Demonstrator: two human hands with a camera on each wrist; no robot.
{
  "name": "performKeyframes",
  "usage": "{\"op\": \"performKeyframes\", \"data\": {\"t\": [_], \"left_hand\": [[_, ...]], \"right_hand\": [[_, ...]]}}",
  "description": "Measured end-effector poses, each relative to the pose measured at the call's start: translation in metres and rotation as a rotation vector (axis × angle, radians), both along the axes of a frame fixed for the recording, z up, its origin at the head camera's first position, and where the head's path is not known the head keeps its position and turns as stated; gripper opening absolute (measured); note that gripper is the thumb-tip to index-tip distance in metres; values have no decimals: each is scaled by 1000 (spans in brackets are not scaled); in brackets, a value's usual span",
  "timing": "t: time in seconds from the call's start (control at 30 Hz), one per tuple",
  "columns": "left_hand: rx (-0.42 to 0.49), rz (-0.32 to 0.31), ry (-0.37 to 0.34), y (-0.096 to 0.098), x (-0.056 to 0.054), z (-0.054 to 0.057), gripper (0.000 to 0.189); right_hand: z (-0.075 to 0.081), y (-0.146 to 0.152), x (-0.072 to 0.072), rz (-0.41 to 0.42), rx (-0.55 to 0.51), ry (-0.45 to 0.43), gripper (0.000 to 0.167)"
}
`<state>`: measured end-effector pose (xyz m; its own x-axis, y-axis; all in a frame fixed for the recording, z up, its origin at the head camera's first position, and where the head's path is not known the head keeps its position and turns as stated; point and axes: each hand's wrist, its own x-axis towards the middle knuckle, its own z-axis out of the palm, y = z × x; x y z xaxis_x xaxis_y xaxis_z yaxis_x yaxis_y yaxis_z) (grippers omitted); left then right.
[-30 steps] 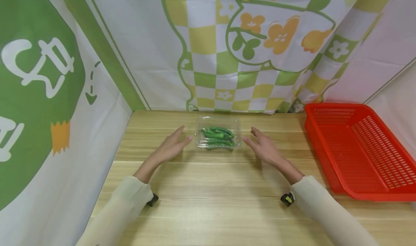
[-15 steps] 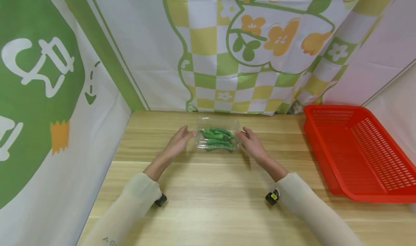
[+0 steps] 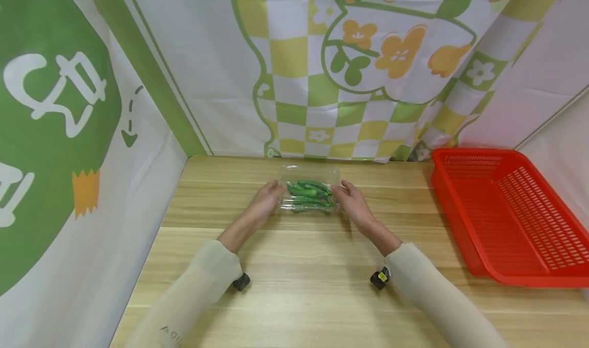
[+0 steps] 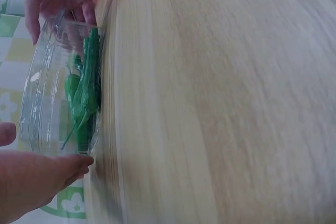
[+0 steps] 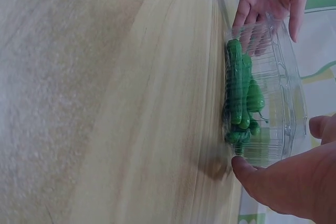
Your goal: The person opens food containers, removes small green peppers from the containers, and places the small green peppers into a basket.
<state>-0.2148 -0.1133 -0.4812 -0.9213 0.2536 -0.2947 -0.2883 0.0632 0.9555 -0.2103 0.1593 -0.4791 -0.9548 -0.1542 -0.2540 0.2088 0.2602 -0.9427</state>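
Note:
In the head view a clear plastic box (image 3: pixel 309 171) with several green peppers (image 3: pixel 303 190) inside sits near the table's back edge. My left hand (image 3: pixel 263 201) is at its left end, and my right hand (image 3: pixel 356 205) is at its right end. Both wrist views show the fingers extended along the end walls, right at the plastic, with the thumbs held apart from them. Low against the table lie the fingertips (image 5: pixel 242 167) of my right hand. In the left wrist view the peppers (image 4: pixel 85 95) lie along the bottom of the box.
A red plastic basket (image 3: pixel 460 215) with slotted walls stands at the right of the wooden table (image 3: pixel 303 276). Behind the table hangs a checked, flowered cloth (image 3: pixel 290 56). A white and green cloth (image 3: pixel 152 184) borders the left side.
Both hands have moved inward from beside the plastic box to its two ends, the right arriving before the left. The box and basket have stayed in place.

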Motion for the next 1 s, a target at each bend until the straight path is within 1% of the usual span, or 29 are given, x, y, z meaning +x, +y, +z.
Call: {"op": "performKeyframes", "data": {"t": [0.1, 0.23, 0.6, 0.8, 1.0], "left_hand": [[19, 7, -8, 4, -1, -2, 71], [13, 13, -4, 8, -2, -3, 65], [10, 5, -19, 7, 0, 1, 66], [10, -5, -15, 2, 4, 6, 68], [3, -47, 13, -4, 14, 11, 71]], "right_hand": [[-2, -1, 0, -7, -2, -4, 85], [-4, -3, -1, -19, 13, -10, 81], [-2, -3, -1, -28, 7, -16, 81], [3, -6, 2, -28, 7, -16, 80], [7, -6, 11, -20, 28, 4, 78]]}}
